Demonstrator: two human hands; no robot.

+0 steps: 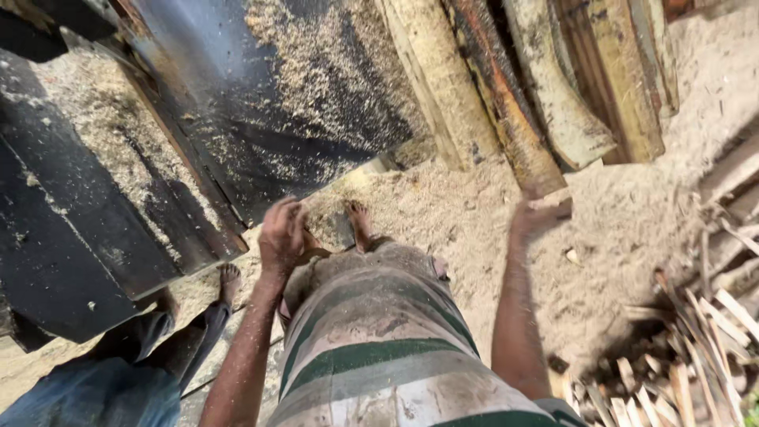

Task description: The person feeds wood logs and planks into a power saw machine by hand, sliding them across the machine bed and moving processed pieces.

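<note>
My left hand hangs in front of my striped, dust-covered shirt, its fingers curled in with nothing visible in them. It is close to the lower edge of a dark metal machine cover strewn with sawdust. My right hand is blurred and stretched out over the sawdust floor, just below the end of a dark, charred-looking plank. Its fingers look spread and I see nothing in it. My bare foot stands on the sawdust between the two hands.
Several rough planks lean together at the top right. A heap of thin wood offcuts lies at the lower right. Another person's bare foot and blue trousers are at the lower left, beside a dark slab.
</note>
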